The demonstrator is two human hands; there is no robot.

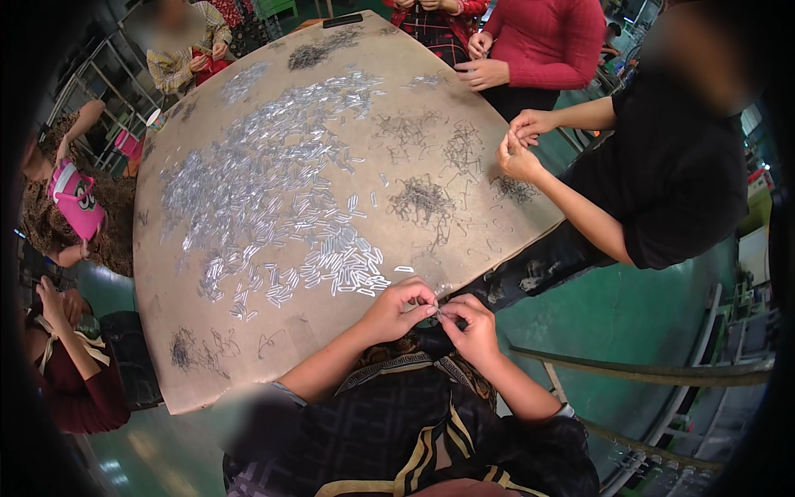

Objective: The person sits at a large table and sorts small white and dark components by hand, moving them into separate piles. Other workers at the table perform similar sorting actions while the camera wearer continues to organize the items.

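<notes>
At the table's near edge, my left hand (399, 311) and my right hand (472, 326) meet, thumbs and fingers pinched together. Something tiny and dark sits between the fingertips, too small to make out. Just beyond my left hand lies a single shiny oblong piece (403, 269). Many more such silvery, flat oblong pieces (344, 261) spread in a heap over the middle of the table. Thin dark bent wires (421, 199) lie in tangled clusters farther right, and another wire cluster (189, 352) is at the near left.
A brown-covered table (273, 340) fills the middle. At the right, a person in black (679, 166) works with both hands over its edge. Others stand along the far and left sides, one beside a pink bag (79, 199). A metal rail (629, 369) runs at my right.
</notes>
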